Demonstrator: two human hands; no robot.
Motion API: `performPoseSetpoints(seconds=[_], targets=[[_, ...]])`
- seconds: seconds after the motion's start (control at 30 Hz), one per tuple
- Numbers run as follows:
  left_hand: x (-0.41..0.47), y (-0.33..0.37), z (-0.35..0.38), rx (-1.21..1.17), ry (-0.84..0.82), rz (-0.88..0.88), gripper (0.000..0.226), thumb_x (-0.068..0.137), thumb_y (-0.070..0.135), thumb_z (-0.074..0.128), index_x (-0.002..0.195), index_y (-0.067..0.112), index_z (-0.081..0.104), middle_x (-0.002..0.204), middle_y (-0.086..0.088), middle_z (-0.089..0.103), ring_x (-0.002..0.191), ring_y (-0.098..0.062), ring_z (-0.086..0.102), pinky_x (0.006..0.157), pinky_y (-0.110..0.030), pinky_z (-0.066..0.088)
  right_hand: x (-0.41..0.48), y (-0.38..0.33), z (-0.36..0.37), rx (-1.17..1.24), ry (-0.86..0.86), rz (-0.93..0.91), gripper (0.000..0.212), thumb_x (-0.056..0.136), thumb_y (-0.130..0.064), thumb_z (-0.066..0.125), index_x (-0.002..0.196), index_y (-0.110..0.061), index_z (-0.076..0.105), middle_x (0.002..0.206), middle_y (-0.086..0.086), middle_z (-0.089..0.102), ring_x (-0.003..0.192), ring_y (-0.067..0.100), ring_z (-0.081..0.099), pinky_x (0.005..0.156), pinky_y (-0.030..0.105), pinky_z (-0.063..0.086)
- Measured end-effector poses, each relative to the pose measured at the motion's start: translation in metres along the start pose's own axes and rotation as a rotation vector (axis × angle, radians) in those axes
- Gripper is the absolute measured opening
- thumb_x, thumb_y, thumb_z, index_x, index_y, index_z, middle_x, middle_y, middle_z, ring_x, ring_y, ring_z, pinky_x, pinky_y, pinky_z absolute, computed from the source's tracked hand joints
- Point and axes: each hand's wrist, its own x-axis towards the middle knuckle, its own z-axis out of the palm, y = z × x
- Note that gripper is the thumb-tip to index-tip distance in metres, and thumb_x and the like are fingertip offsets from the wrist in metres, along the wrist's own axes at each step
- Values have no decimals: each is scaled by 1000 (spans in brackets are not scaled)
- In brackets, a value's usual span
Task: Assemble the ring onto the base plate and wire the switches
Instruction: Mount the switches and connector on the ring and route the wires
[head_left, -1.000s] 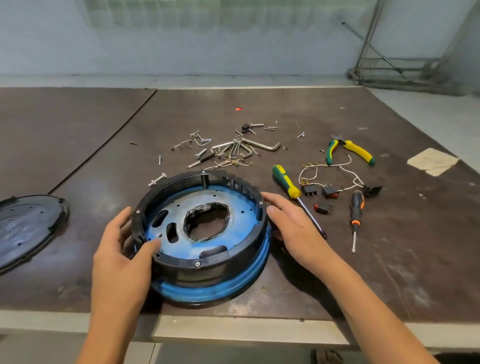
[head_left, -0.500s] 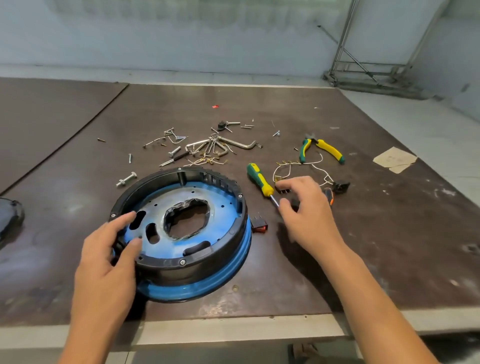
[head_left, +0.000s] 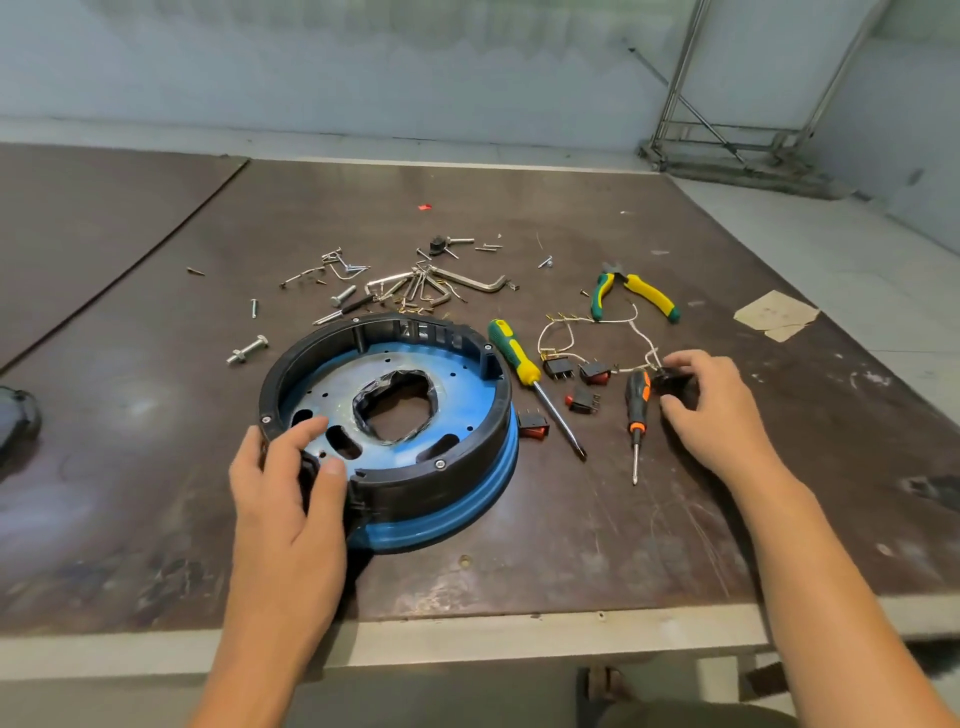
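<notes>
— Two hands in the head view, and both of yours are busy. Your left hand grips the near-left rim of the black ring, thumb and fingers curled over its edge.

— And that ring sits on the blue base plate, close to the near edge of the table, right in front of you. You can see the plate's blue floor inside the ring, with a ragged opening at its middle.

— Out to the right, your right hand is curled around a small black part, thumb below, fingers over the top. It sits at the end of the white wires.

— Whether that part is off the table, I cannot tell. Now your switches: a black switch and a red-topped switch lie by the wires, left of your hand. A third switch lies just below them, and a fourth switch lies just beside the ring's right side.

— Between ring and switches lies the green-and-yellow screwdriver. The orange-and-black screwdriver lies just beside your right thumb.

— Pliers beyond the wires, a scatter of screws and hex keys behind the ring, one bolt off to its left, and a paper scrap far right.
</notes>
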Motion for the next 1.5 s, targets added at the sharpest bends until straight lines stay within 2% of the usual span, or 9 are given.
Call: performPoseSetpoints(seconds=[0.17,0.33,0.47,0.77,0.87,1.0,1.17,1.3,1.5], targets=[[-13,7,10,52,-37,15,25,99,39,42,118,56,44,161,7,12,151,-13,7,117,-46,21,1,2,2,73,133,12,33,91,-3,67,119,-19,67,106,3,66,104,23,61,90,25,39],[-2,6,0,266,61,263,30,100,38,36,93,32,64,160,-7,24,153,-16,-3,118,-45,8,-2,-8,-6,426,381,-15,35,86,-4,72,113,-25,68,87,-12,66,79,3,63,77,18,52],[9,3,-9,232,-125,416,34,101,39,30,94,35,63,118,19,60,142,-7,33,124,-37,1,-4,-19,-13,587,532,-126,34,86,-4,71,111,-26,68,89,-14,66,81,2,63,78,17,52],[7,6,-9,222,-155,440,24,100,30,35,103,34,58,105,23,56,112,-1,53,123,-24,4,-14,-47,-6,981,565,-231,31,86,1,70,112,-17,67,91,-9,64,88,6,62,86,23,54],[4,10,-9,307,-175,506,23,100,30,34,108,32,56,105,20,56,106,0,52,119,-22,15,-20,-60,-3,1028,512,-294,33,87,4,69,113,-17,66,89,-13,64,87,4,62,86,21,54],[-1,14,-8,253,-172,465,28,96,26,38,115,32,58,107,19,58,107,-2,51,93,-23,41,-34,-85,2,1076,283,-404,37,86,7,70,112,-19,66,86,-14,66,83,5,62,79,17,52],[-3,15,-11,104,-193,431,44,95,18,35,130,44,40,116,20,62,114,-5,56,91,-18,43,-66,-119,24,959,-37,-524,34,84,6,73,110,-16,69,87,-2,70,79,11,67,74,20,54],[0,14,-13,53,-141,418,53,97,19,40,138,49,27,123,19,61,113,-3,57,88,-13,41,-79,-134,35,881,-120,-602,36,82,-2,75,108,-27,69,90,-4,69,89,17,67,79,18,52],[9,14,-11,87,-135,454,47,95,19,46,138,36,38,133,19,56,128,2,48,113,-53,36,-86,-142,37,741,-82,-707,32,83,-10,75,108,-28,67,97,-19,68,94,14,69,85,19,51]])
